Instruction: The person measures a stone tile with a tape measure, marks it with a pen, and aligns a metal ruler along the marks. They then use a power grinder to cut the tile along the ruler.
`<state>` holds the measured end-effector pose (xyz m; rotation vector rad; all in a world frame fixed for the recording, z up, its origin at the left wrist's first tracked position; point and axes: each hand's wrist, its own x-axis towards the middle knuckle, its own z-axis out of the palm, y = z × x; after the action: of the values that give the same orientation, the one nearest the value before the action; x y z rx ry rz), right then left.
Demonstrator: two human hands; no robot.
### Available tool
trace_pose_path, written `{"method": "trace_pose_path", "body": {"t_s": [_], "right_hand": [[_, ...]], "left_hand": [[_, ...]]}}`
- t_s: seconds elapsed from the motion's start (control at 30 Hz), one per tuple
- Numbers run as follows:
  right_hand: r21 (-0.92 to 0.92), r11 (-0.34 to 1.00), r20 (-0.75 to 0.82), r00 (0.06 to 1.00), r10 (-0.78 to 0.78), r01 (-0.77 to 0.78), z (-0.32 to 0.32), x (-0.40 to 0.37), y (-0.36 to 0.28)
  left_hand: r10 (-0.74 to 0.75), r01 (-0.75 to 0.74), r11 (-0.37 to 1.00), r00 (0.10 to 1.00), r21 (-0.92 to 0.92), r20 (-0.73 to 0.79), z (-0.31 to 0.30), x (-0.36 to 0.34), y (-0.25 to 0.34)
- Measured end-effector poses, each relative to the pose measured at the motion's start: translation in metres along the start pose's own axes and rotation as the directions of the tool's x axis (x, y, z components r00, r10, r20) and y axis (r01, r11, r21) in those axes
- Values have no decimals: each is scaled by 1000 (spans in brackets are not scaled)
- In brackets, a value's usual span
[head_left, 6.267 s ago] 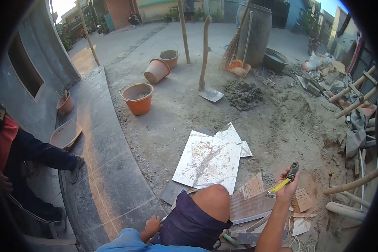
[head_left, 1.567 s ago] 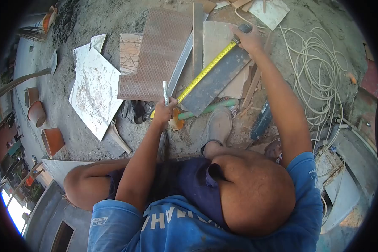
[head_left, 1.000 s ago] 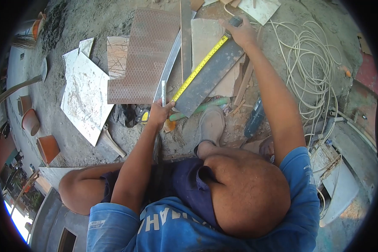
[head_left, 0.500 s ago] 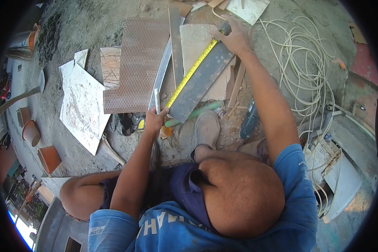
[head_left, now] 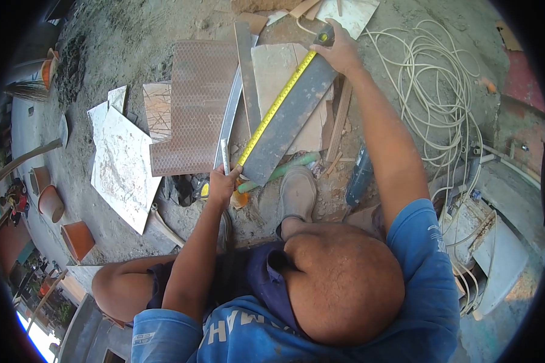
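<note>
A yellow tape measure blade (head_left: 278, 107) stretches along the long edge of a dark grey tile strip (head_left: 297, 118). My right hand (head_left: 343, 51) is closed around the tape measure case (head_left: 325, 36) at the strip's far end. At the near end, the fingers of my left hand (head_left: 223, 183) pinch the blade's end against the strip's corner. A white marker pen (head_left: 225, 154) sticks up from that same hand. Beneath the strip are a beige tile piece (head_left: 272, 66) and a green tube (head_left: 306, 158).
A brown patterned tile (head_left: 200, 97) and broken white tiles (head_left: 122, 157) lie left, with a hammer-like tool (head_left: 165, 227) nearby. At right are a blue power tool (head_left: 360, 176) and coiled cable (head_left: 430, 91). My shoe (head_left: 298, 192) is close to the strip.
My view has shifted slightly, so the ground items sit a little lower on the left. Both hands keep their hold, and the blade lies closer along the strip's edge.
</note>
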<state>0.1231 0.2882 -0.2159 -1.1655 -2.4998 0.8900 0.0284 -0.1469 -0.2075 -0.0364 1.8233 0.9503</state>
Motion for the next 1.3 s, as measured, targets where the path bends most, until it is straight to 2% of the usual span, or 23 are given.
{"method": "trace_pose_path", "body": {"t_s": [0.07,0.1,0.2,0.27,0.63,0.7,0.87,1.0,1.13,1.23,1.3], "right_hand": [[-24,1000,-102,995,2,-5,3,7,8],[-24,1000,-105,994,4,-7,4,8,12],[-54,998,-103,995,10,-16,3,11,9],[39,998,-48,997,56,-54,3,11,6],[-22,998,-99,994,54,-56,8,17,8],[-29,997,-94,993,68,-71,6,17,6],[102,988,-6,993,119,-118,1,18,3],[77,990,-14,992,123,-121,0,17,1],[95,988,-43,991,127,-123,3,15,0],[97,989,-61,991,116,-110,4,16,2],[111,989,-72,992,102,-93,6,17,5]], "left_hand": [[-1,1,1000,1000,-1,-12,1,1,-1],[-2,2,1000,1000,-3,-26,1,1,-2],[-4,4,1000,1000,-7,-13,1,0,1],[-5,5,1000,1000,5,-7,3,-1,1],[66,-65,998,995,7,-73,8,1,-9],[57,-55,998,996,27,-74,9,-1,-6],[42,-40,999,996,33,-82,8,-2,-6],[9,-9,1000,999,-7,-41,5,-3,-4],[3,-2,999,999,37,-36,2,-4,4],[60,-58,988,998,145,-9,2,2,4],[199,-171,959,974,226,-106,1,10,5]]}}
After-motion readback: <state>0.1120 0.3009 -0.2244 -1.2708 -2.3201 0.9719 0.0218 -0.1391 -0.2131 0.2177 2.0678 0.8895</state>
